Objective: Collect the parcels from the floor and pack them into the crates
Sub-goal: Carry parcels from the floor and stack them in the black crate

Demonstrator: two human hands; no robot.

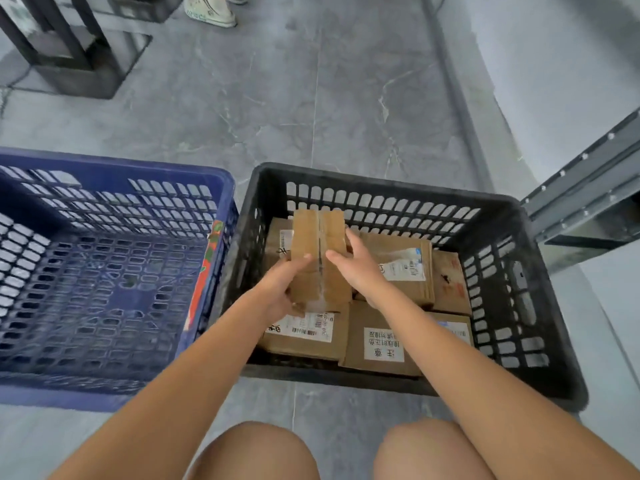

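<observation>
A taped brown cardboard parcel [318, 233] is held over the left part of the black crate [540, 306]. My left hand [280, 289] grips its near left side, thumb on top. My right hand [356, 268] holds its right side, thumb on the top face and fingers along the edge. Below it several cardboard parcels lie flat in the black crate, among them one with a barcode label [304, 332], one with a printed white label [381, 341] and one with a torn label [401, 268]. To the left stands a blue crate [221, 181] with no parcels in it.
Grey tiled floor [311, 98] stretches beyond the crates. A dark metal stand [79, 57] is at the far left, someone's white shoe [211, 10] at the top. A grey metal rail [588, 188] juts in at the right. My bare knees [256, 452] are at the bottom.
</observation>
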